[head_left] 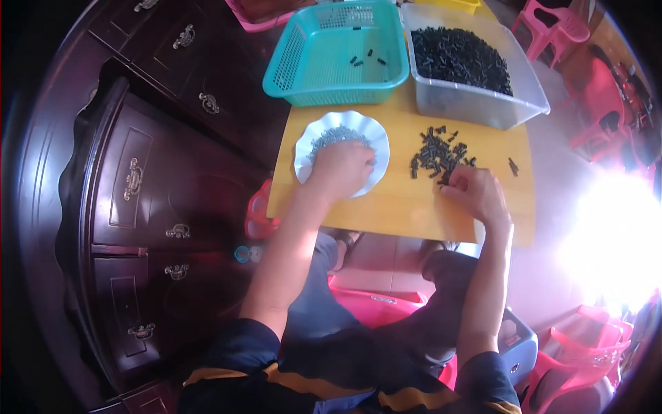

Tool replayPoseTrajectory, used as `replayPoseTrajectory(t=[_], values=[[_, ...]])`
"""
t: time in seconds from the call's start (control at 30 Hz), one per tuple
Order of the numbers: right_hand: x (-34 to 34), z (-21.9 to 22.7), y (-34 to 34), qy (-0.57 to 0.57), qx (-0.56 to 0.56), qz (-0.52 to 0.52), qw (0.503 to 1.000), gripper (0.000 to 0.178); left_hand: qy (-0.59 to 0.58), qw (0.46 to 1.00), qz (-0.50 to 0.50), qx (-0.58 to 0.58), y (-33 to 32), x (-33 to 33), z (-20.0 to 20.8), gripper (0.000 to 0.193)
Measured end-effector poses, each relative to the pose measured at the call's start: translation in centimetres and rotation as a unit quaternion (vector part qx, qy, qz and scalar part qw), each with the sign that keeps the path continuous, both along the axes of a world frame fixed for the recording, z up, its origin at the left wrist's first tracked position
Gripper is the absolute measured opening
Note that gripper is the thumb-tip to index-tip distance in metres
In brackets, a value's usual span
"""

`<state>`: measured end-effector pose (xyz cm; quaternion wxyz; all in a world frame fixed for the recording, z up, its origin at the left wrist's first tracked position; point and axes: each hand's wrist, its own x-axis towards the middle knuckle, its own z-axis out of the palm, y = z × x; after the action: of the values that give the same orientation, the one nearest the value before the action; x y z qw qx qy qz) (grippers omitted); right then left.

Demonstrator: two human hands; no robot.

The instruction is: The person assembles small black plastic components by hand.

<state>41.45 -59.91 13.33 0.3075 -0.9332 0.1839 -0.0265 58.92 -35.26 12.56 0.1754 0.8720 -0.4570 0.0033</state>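
Note:
My left hand [343, 169] reaches into a white wavy-rimmed dish [378, 131]. Its fingers are curled down and drawn together over a heap of small silvery metal pieces [338, 134], and whatever they pinch is hidden. At the near edge of a loose pile of small black cylindrical parts [434, 152], my right hand [477, 193] is closed, thumb and fingertips pinching one small black part [443, 183]. Both hands are low over the yellow table [400, 207]. A stray black part [513, 166] lies to the right of the pile.
A turquoise perforated basket [331, 93] holding a few black parts stands at the far side. Beside it, a translucent bin [469, 107] is heaped with black parts. Dark wooden cabinets [172, 179] line the left. Pink plastic chairs [579, 352] stand at the right.

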Motion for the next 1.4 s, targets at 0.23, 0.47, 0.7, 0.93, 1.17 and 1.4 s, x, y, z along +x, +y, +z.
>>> replayPoseTrajectory(t=[0.23, 0.47, 0.7, 0.93, 1.17, 1.4], values=[[0.2, -0.6, 0.2, -0.01, -0.051, 0.004, 0.999, 0.02, -0.031, 0.999, -0.012, 0.035, -0.1, 0.2, -0.7, 0.01], [-0.4, 3.2, 1.4, -0.122, 0.019, 0.008, 0.992, 0.018, -0.019, 0.998, 0.002, 0.062, 0.3, 0.3, -1.2, 0.01], [-4.5, 18.4, 8.3, -0.52, 0.04, 0.025, 0.853, 0.01, -0.011, 1.0, 0.001, 0.001, 0.1, 0.5, -1.5, 0.01], [-4.9, 20.9, 10.2, -0.641, 0.026, 0.079, 0.763, 0.009, 0.004, 1.0, -0.007, -0.021, 0.6, 0.3, -1.0, 0.009], [-6.1, 19.8, 11.8, -0.688, 0.075, 0.104, 0.714, 0.009, -0.001, 0.999, -0.012, -0.035, 0.1, 0.3, -2.9, 0.01], [-9.1, 16.6, 14.1, -0.682, 0.126, 0.077, 0.716, 0.014, -0.025, 0.999, 0.002, 0.027, 0.2, 1.7, -2.4, 0.008]])
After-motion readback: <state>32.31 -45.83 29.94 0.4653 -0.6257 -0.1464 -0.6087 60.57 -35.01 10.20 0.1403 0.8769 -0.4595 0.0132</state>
